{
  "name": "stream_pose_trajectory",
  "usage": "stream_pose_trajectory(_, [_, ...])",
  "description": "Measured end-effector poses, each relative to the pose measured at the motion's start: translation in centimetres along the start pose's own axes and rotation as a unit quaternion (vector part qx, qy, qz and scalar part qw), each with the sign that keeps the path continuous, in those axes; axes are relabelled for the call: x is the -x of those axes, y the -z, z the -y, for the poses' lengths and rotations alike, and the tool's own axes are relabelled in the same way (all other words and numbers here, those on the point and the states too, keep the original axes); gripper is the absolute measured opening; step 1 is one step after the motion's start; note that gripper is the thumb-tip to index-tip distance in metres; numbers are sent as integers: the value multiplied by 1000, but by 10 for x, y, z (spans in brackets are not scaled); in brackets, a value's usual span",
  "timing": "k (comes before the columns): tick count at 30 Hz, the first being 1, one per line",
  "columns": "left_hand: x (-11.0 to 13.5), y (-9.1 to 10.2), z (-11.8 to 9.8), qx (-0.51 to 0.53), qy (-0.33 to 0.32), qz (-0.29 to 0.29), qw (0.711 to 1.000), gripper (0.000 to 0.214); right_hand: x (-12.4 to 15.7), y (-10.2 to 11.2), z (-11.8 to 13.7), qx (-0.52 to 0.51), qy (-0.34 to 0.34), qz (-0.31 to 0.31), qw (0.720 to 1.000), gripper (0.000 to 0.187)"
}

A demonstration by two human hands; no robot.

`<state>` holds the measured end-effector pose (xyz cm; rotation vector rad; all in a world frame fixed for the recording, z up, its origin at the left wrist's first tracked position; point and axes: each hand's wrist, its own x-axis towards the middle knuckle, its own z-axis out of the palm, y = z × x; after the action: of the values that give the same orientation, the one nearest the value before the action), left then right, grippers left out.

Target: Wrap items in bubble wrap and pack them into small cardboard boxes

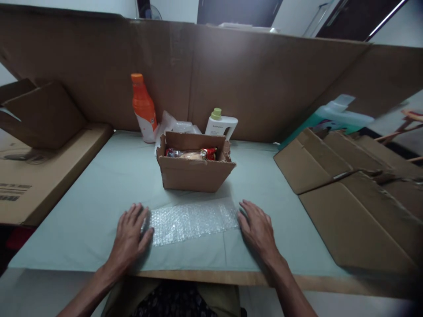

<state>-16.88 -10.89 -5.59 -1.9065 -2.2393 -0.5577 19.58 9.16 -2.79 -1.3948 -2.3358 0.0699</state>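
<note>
A strip of clear bubble wrap lies flat on the pale green tablecloth. At its left end rests my left hand, fingers stretched forward and thumb by the wrap's edge. My right hand is at the opposite end, its fingers extended and the thumb side next to the wrap. Neither hand grips anything. Just beyond the wrap stands an open cardboard box with its flaps up. Inside it shows a clear and red food-like package; its lower part is hidden.
Behind the box stand an orange bottle, crumpled clear plastic and a white jug with a green cap. Cardboard boxes and a teal-liquid jug are at right. A large carton lies left. Cardboard panels wall the back.
</note>
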Motion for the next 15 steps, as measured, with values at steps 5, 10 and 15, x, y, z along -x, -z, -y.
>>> stream_pose_trajectory(5, [-3, -4, -4, 28, 89, -19, 995, 33, -40, -12, 31, -111, -57, 51, 991, 31])
stream_pose_trajectory(10, [-18, 14, -7, 122, 108, -25, 986, 17, -14, 14, 41, -187, -56, 62, 979, 22])
stream_pose_trajectory(15, [-75, 30, -11, 97, -11, -29, 995, 17, 93, 47, 62, -362, -165, 129, 908, 68])
